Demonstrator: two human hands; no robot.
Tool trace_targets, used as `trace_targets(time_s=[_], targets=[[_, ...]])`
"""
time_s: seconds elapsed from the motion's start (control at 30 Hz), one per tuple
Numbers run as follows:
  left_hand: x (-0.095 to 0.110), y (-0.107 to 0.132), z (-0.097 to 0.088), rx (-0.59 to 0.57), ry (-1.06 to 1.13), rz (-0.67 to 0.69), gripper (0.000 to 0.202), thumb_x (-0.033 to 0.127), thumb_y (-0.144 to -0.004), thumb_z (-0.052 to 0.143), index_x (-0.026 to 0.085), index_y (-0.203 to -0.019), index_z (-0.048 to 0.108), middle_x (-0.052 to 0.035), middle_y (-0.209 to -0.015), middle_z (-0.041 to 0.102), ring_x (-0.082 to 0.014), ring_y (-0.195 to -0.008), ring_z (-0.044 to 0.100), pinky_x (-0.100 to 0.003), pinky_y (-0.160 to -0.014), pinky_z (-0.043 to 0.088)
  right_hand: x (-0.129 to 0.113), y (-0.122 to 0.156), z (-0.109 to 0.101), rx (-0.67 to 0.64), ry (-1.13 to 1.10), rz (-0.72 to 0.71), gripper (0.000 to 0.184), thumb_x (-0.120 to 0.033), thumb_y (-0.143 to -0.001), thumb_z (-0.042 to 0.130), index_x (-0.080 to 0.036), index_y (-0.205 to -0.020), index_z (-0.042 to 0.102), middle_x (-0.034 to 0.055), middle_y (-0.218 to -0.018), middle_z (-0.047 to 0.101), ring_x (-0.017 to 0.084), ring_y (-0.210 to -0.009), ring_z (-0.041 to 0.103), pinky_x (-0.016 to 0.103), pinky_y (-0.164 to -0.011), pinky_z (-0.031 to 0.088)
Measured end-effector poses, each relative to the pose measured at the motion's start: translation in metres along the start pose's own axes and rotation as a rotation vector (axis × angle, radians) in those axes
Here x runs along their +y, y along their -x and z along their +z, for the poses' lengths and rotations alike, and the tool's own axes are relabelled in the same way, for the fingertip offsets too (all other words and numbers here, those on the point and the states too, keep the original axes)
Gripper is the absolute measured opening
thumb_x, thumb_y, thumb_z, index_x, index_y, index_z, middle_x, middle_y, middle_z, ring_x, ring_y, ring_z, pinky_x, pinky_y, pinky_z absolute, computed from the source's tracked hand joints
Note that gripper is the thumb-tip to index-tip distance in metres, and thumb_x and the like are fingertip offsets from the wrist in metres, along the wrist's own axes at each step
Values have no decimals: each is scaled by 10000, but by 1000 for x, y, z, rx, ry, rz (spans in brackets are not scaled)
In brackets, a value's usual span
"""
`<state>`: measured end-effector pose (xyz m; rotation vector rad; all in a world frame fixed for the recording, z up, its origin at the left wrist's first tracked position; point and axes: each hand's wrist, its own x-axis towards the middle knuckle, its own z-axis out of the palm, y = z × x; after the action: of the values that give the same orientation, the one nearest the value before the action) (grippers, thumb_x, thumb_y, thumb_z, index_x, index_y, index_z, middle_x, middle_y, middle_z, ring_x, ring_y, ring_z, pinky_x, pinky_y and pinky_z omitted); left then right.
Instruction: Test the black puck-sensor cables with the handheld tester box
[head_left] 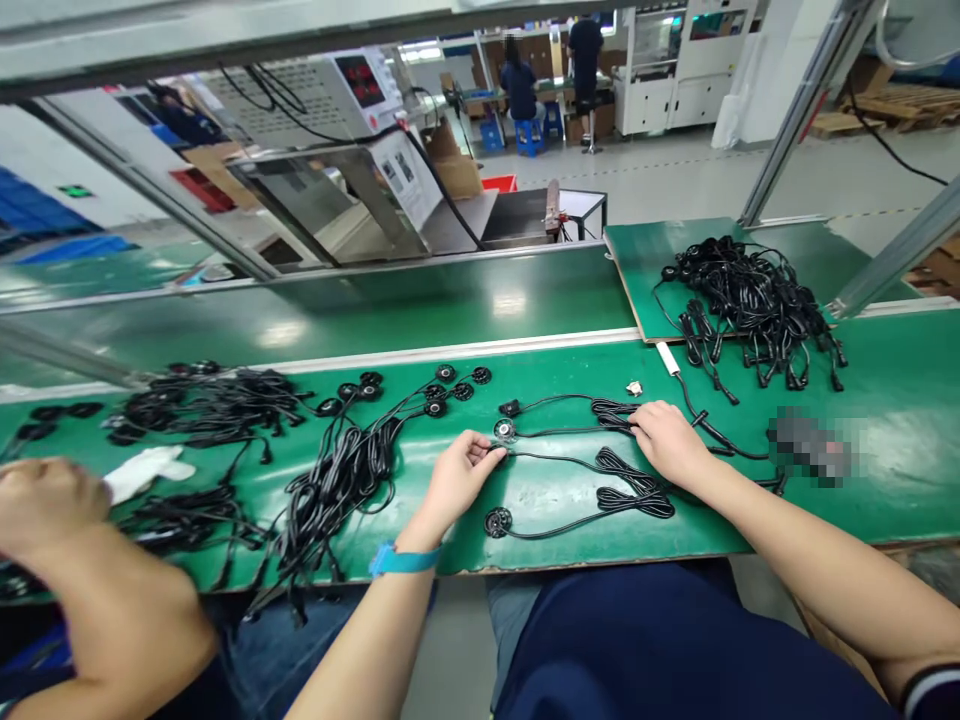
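Observation:
My left hand [463, 476] is closed in a pinch on the end of a black cable [555, 458], close to a small round black disc [504, 430]. Palm down, my right hand [670, 440] curls its fingers over a coiled black cable bundle [613, 412]; its fingertips are partly hidden. Just below lie more tied coils [634, 490], with a lead running left to another round black disc [497, 521]. A small black connector [510, 408] ends the uppermost lead. A blue band [405, 560] circles my left wrist.
Heaps of black cables [337, 485] lie to the left, with a white glove [150, 472] and a co-worker's arm [112, 580] beside them. A raised green board [645, 290] at back right bears a large cable pile [750, 295]. A white-ended cable [667, 360] lies near it.

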<state>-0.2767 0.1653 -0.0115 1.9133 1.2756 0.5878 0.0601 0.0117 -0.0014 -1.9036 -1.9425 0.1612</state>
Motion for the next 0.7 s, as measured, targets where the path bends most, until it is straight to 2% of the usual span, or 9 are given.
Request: trace_targets(time_s=[0.1,0.17,0.27,0.37,0.5,0.57,0.63,0.7], targets=[[-1,-1,-6,-7,-26,-13,414,604,-798,676,204,-861,587,-31,-755,643,-209,-721,604,-336,-688,490,-9,15,-8,31,-16,-26,141,-209,-1030,559,-157,-1124,650,112,-1142,656,282,-1079,571,451,-941,473],[-1,8,-9,9,-26,-18,425,608,-805,676,200,-901,608,-34,-768,654,-213,-724,611,-344,-700,505,-12,30,-13,-4,-50,-53,153,-281,-1029,605,-172,-1128,646,107,-1139,656,273,-1069,583,450,-956,482],[-1,34,-11,104,-13,-10,430,601,-841,664,196,-979,623,-39,-817,669,-207,-721,613,-348,-710,525,-13,45,-15,-123,-93,-45,222,-312,-981,699,-185,-1156,649,99,-1123,659,274,-1068,598,450,-958,510],[-3,66,-11,170,-45,72,406,584,-869,677,206,-1008,629,-52,-895,683,-216,-780,635,-362,-759,540,-15,44,-13,-211,-115,-18,249,-267,-951,731,-178,-1171,655,96,-1099,657,270,-1071,600,426,-947,529],[-7,99,-2,49,-112,269,481,521,-787,826,233,-1124,640,-93,-1091,697,-280,-997,665,-404,-854,555,-23,33,-10,-283,-71,-38,173,-177,-960,645,-164,-1131,667,97,-1048,656,266,-1036,608,404,-921,528],[-8,105,4,2,-124,327,337,446,-854,779,242,-1090,654,-97,-1100,702,-289,-1045,664,-426,-901,550,-26,29,-9,-299,-27,-54,188,-134,-948,597,-158,-1118,673,100,-1030,655,264,-1006,617,386,-886,528],[-8,105,7,1,-136,317,209,384,-914,702,241,-1060,658,-94,-1061,710,-277,-1016,668,-426,-899,549,-25,26,-10,-322,-23,-82,216,-127,-956,556,-163,-1130,678,97,-1022,654,252,-972,627,363,-848,528],[-6,103,5,15,-135,256,235,362,-917,675,236,-1112,645,-94,-1055,719,-258,-953,675,-402,-844,556,-21,24,-13,-332,-51,-99,248,-144,-987,511,-171,-1166,679,92,-1023,650,238,-948,632,353,-831,531]])
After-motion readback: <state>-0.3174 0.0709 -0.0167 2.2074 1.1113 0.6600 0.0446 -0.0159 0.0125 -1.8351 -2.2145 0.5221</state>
